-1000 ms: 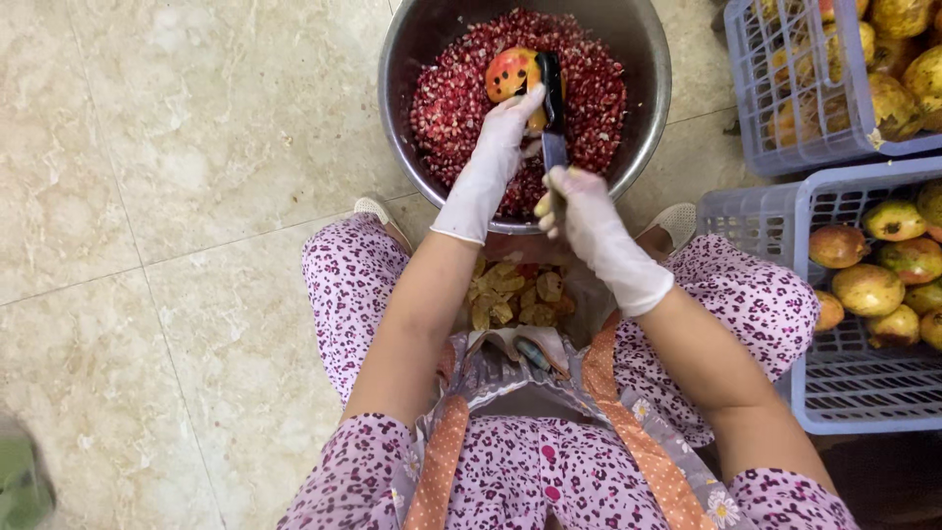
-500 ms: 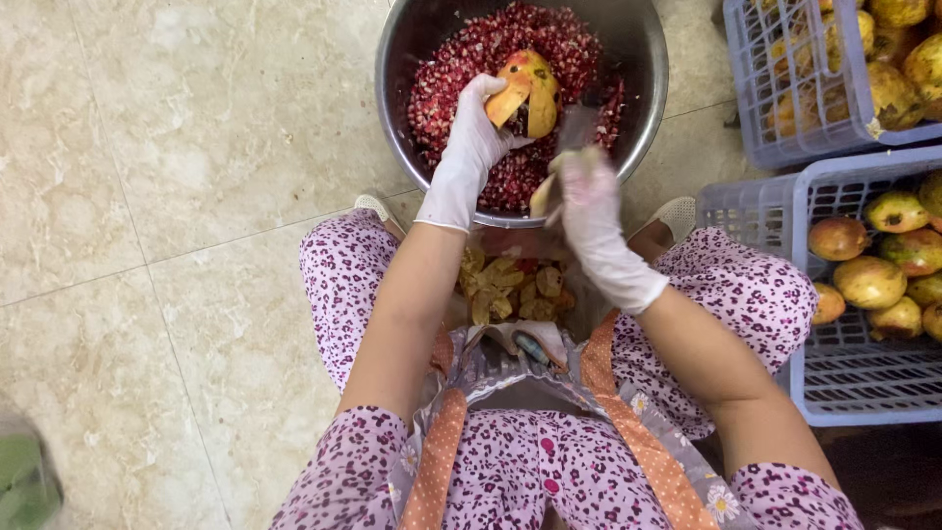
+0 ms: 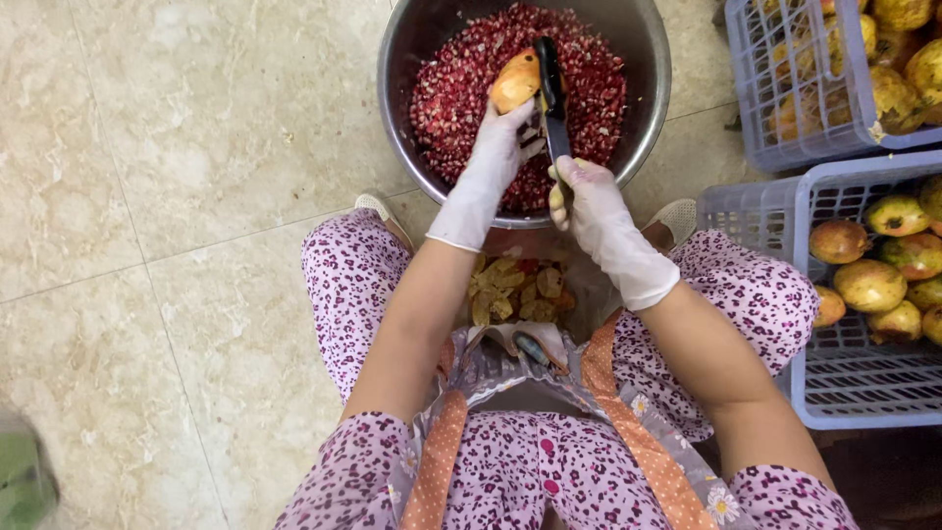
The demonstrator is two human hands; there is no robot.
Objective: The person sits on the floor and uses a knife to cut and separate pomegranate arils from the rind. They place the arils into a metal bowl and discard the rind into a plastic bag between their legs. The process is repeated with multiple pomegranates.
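I note the bowl (image 3: 392,147) well filled with seeds (image 3: 461,88); peel scraps (image 3: 515,292) piled below, crates (image 3: 746,98) hold whole fruit. Left hand (image 3: 500,147) grips a pomegranate piece (image 3: 516,80), right hand (image 3: 589,201) clasps the dark tool (image 3: 551,93).

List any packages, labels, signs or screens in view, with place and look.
No labels, signs or screens show.
Upper crate: top right, lavender plastic lattice, holds yellowish fruit.
Lower crate: right, beside the knee, same lavender lattice, holds red-green fruit.
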